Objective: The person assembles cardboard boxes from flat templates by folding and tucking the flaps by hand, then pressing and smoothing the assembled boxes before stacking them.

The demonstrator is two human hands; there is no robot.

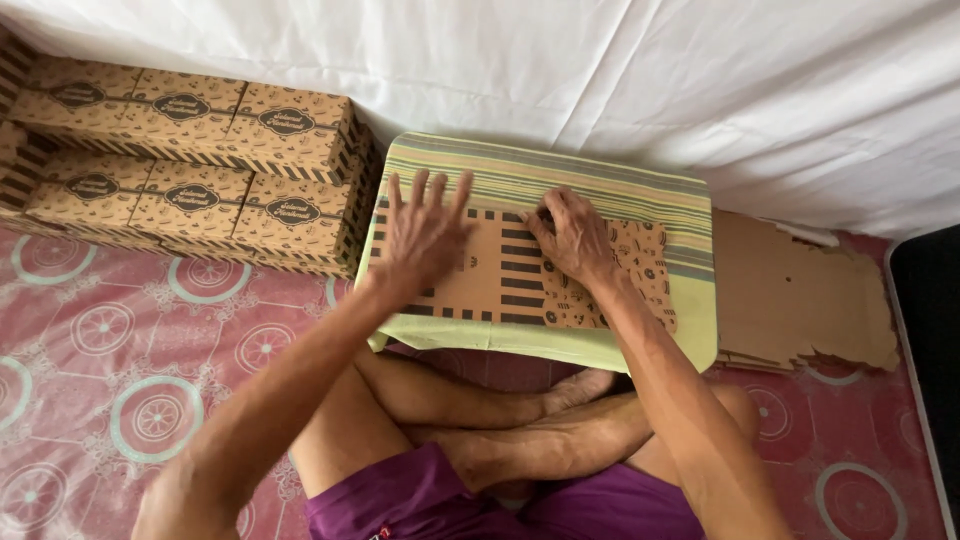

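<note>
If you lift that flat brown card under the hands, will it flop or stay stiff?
The flat printed cardboard sheet looks thin, so it would probably bend a little, not droop like cloth. It likely feels light. Under the left hand and right hand, it may slide on the striped cloth.

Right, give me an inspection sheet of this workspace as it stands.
Surface: small low table under a striped yellow-green cloth, on a pink patterned floor mat.
Job's things: flat unfolded brown printed cardboard box blank lying on the cloth.
Clutter: stack of plain brown cardboard sheets to the right.
Hands: left hand and right hand pressed flat on the blank, fingers spread.
Cables: nothing seen.
Surroundings: folded brown printed boxes stacked at left; white sheet behind.
</note>
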